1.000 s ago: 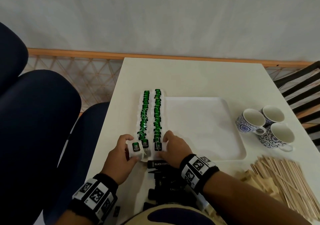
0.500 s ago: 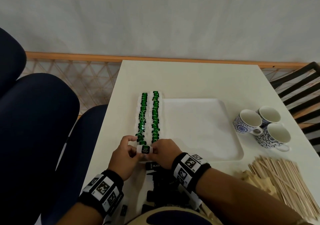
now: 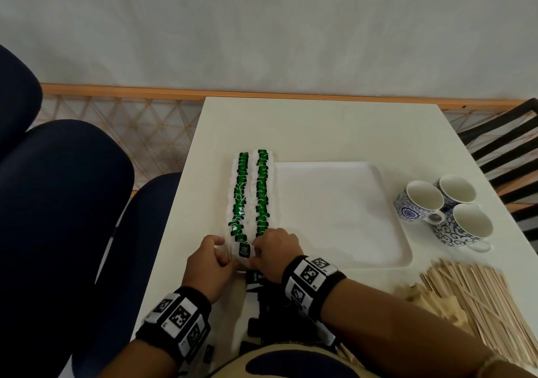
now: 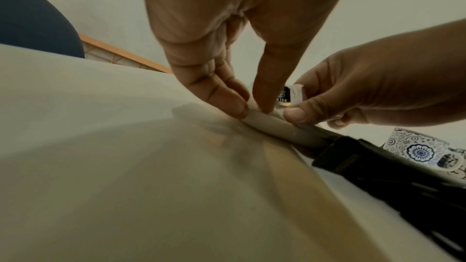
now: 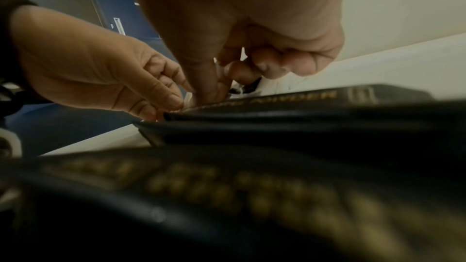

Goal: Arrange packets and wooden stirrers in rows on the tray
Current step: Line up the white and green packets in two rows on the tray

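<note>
left hand (image 3: 208,267): my fingertips pinch the left edge of the sachet (image 3: 244,250), thumb and fingers nearly closed on it.
sachet: at tray's 7 o'clock corner, near end of the left green row (image 3: 239,195), held between both my hands.
right hand (image 3: 276,254): thumb and curled fingers pinch the sachet's right edge, tight hold.
risk 1: if I press too hard setting it down, I'd guess the overlapped left row shifts or fans out; the sachets look light and loose.
risk 2: my right knuckles sit touching the near end of the right green row (image 3: 262,191); pulling away sideways could drag it crooked.
risk 3: sachet sits right at the tray lip, could slide off toward the black packets (image 3: 262,299) at 6 o'clock.
tray (image 3: 343,214): two green rows along its 9 o'clock side, rest bare.
black packets: pile on table, just beside tray's near edge, under my right wrist; not yet on tray.
cups (image 3: 448,209): three at 3 o'clock, off tray, nothing visible inside.
stirrers (image 3: 477,299): heap at 4 o'clock on table, untouched.
</note>
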The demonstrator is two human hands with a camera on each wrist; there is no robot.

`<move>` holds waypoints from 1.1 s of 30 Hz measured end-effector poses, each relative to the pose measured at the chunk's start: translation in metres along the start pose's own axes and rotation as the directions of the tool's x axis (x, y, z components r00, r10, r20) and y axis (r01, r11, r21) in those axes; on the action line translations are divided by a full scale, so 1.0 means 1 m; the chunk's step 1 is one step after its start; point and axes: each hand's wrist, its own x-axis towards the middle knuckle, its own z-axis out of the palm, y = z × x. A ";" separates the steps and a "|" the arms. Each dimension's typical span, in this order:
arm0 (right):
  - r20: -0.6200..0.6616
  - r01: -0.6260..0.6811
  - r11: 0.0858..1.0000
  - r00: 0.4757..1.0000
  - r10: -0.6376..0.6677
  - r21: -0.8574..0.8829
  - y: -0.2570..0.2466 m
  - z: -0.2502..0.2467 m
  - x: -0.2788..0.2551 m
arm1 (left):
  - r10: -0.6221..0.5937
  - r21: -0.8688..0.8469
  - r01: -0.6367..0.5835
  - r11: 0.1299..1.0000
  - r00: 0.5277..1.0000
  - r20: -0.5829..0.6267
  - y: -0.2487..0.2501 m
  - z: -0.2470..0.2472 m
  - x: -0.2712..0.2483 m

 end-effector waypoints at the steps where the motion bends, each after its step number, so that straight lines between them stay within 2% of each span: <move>1: -0.006 -0.010 1.000 1.000 0.010 -0.001 -0.001 0.000 0.001 | -0.005 0.002 0.005 1.000 1.000 -0.004 0.000 0.000 0.000; 6: -0.063 -0.049 0.996 0.997 0.053 0.078 -0.001 0.001 0.003 | -0.033 0.037 0.034 0.999 0.999 -0.023 0.001 -0.001 0.000; 10: -0.036 -0.055 0.997 0.998 0.058 0.060 0.000 -0.002 0.002 | -0.041 0.062 0.043 0.997 0.999 -0.036 -0.001 -0.001 -0.002; 16: 0.000 -0.034 0.999 0.999 0.034 0.025 -0.001 -0.005 0.001 | 0.066 0.188 -0.054 0.981 0.996 -0.059 -0.001 -0.001 -0.001; 22: -0.028 -0.035 0.998 0.999 0.037 0.046 -0.004 -0.005 0.004 | 0.102 0.230 -0.087 0.969 0.993 -0.055 0.004 -0.004 0.001; 25: -0.099 -0.042 0.975 0.993 0.065 0.216 -0.003 -0.007 -0.001 | 0.047 0.186 -0.039 0.982 0.998 -0.039 0.004 -0.004 0.001; 28: -0.157 -0.062 0.890 0.977 0.148 0.453 0.006 -0.010 -0.004 | -0.027 0.073 0.027 0.997 1.000 -0.002 0.007 -0.006 0.002; 30: -0.172 -0.100 0.825 0.957 0.232 0.556 0.017 -0.014 -0.005 | -0.036 -0.055 0.040 0.998 0.997 0.070 0.010 -0.007 0.003; 31: -0.131 -0.140 0.785 0.954 0.270 0.603 0.022 -0.018 -0.005 | -0.045 -0.129 0.059 0.990 0.993 0.112 0.012 -0.007 0.004; 33: 0.034 -0.245 0.686 0.952 0.306 0.685 0.031 -0.022 -0.004 | -0.072 -0.263 0.116 0.958 0.982 0.174 0.013 -0.006 0.008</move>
